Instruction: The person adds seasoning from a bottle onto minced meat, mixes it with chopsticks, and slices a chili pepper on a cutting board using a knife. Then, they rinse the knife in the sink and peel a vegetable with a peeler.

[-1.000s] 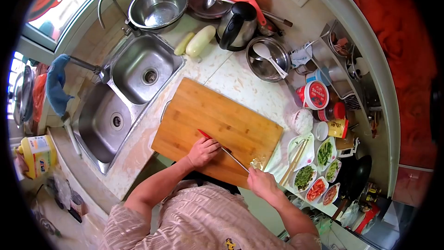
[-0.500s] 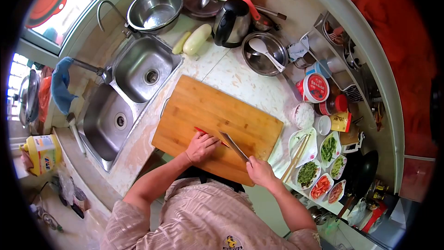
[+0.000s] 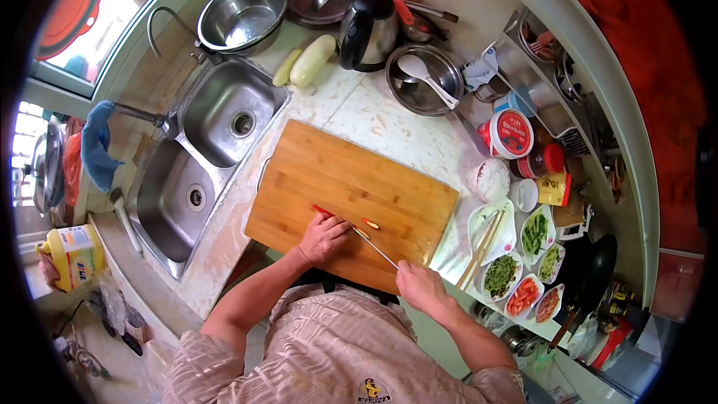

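On the wooden cutting board (image 3: 351,179), my left hand (image 3: 324,238) presses a red chili (image 3: 321,210), whose tip sticks out beyond the fingers. My right hand (image 3: 420,284) grips a knife (image 3: 376,247) by its handle, near the board's lower right edge. The blade is seen nearly edge-on and its far end is right beside my left fingertips. A small cut piece of chili (image 3: 370,223), red with a pale inside, lies on the board just above the blade.
A double sink (image 3: 229,108) lies to the left. Behind the board are two pale gourds (image 3: 313,61), a kettle (image 3: 369,31) and a steel bowl (image 3: 424,80). To the right stand chopsticks on a dish (image 3: 492,230), several small dishes of cut food (image 3: 502,277) and a tub (image 3: 511,134).
The knife rose and tilted, then came back down beside my left fingers. A cut chili piece now shows on the board above the blade. The whole view has shifted slightly.
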Demonstrator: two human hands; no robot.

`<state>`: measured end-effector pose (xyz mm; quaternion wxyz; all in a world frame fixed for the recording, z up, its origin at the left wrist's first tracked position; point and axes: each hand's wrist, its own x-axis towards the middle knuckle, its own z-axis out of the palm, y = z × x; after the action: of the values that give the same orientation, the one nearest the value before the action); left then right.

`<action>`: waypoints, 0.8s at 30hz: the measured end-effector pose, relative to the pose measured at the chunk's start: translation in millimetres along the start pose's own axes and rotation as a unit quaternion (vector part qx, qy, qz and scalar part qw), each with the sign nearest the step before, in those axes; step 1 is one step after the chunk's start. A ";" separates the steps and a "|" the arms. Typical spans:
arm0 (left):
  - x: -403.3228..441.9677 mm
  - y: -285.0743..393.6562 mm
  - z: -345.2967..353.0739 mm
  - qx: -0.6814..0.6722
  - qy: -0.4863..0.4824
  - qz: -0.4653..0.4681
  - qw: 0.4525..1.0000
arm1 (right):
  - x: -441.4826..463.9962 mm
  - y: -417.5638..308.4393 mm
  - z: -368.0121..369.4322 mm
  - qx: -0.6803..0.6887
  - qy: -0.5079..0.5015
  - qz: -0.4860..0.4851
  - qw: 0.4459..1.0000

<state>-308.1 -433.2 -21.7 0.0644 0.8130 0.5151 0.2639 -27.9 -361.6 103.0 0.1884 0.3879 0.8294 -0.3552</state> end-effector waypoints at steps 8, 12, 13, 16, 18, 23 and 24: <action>-5.1 -1.0 5.2 -0.004 0.000 -0.009 1.000 | 24.3 5.9 26.9 0.015 0.024 -0.011 1.000; -8.4 0.1 1.0 -0.021 -0.001 -0.012 1.000 | 26.6 13.7 35.6 0.025 0.050 -0.014 0.998; -9.8 1.6 0.3 -0.024 0.001 -0.019 1.000 | 26.3 14.0 33.9 0.027 0.052 -0.017 0.998; -6.0 6.7 -1.3 0.003 0.023 -0.072 0.997 | 26.4 8.0 24.0 0.022 0.046 -0.012 0.999; -6.2 11.0 0.1 0.027 0.038 -0.097 0.994 | 24.8 4.2 24.8 0.018 0.042 -0.006 0.999; -3.2 14.8 -1.6 0.049 0.056 -0.105 0.992 | 29.5 -4.4 26.1 0.024 0.049 -0.006 0.998; -3.1 13.6 -0.5 0.051 0.061 -0.097 0.992 | 29.6 -4.5 25.1 0.017 0.045 -0.002 0.999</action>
<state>-298.5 -442.2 -17.3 0.0162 0.7439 0.6069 0.2792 -49.1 -366.9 70.6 0.1432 0.4053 0.8315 -0.3518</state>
